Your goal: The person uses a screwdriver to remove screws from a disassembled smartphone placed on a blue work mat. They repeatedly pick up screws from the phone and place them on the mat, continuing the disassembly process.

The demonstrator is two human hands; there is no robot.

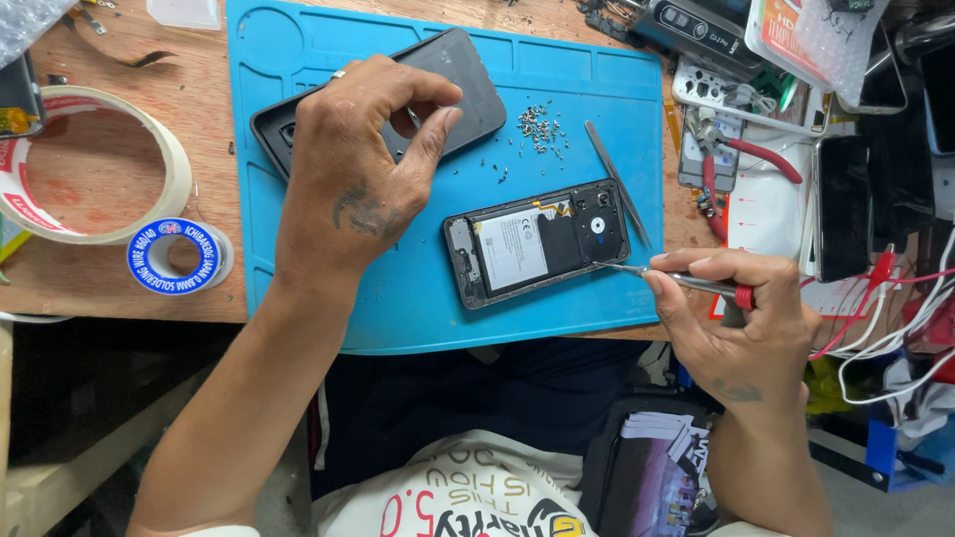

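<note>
Blue mat (298, 45) covers the middle of my wooden bench (199, 109), and lots of tools and wires sit in a heap past my right hand.

My right hand (731, 323) is pinched shut around a thin screwdriver (686, 281) with a red band. Its tip points away from my grip toward my left, and it touches the near corner of the open phone (537, 244). So the phone lies just to the left of my right grip, very close. My right hand is the nearer one to it.

The phone lies flat on the mat with its back off. Its long side runs left to right, tipped up a little at the far end near my screwdriver. Inside I see a white battery label, black parts and a small round ring at the camera end.

My left hand (353, 169) rests farther away, up and to the left of the phone. Its thumb and fingers are pressed down on the black back cover (468, 85), which lies flat on the mat.

Between my two hands, beyond the phone, a little pile of tiny screws (537, 129) is spread out. Grey tweezers (617, 179) lie just beside the phone's far end. Left of my left hand are a big tape roll (174, 164) and a small blue spool (179, 256).
</note>
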